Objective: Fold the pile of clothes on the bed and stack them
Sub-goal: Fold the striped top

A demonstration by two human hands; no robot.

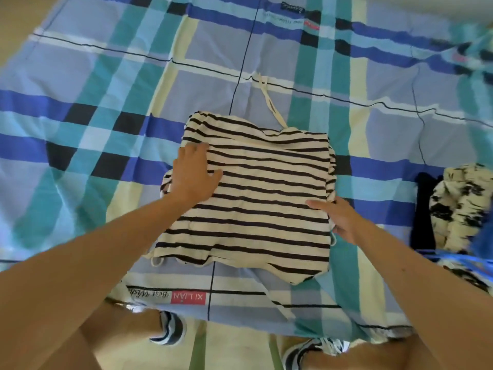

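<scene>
My left hand (pixel 193 174) lies flat on the striped top (pixel 261 209), right hand (pixel 340 220) straight-fingered at its edge; patterned pile (pixel 458 204) sits right on the plaid sheet (pixel 106 89)

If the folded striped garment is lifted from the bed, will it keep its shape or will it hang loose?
Probably floppy: the striped garment is soft cloth with wavy edges, so the fold may open unless both sides are supported. Its cord would likely dangle. It lies thin under the left hand, so probably light.
</scene>
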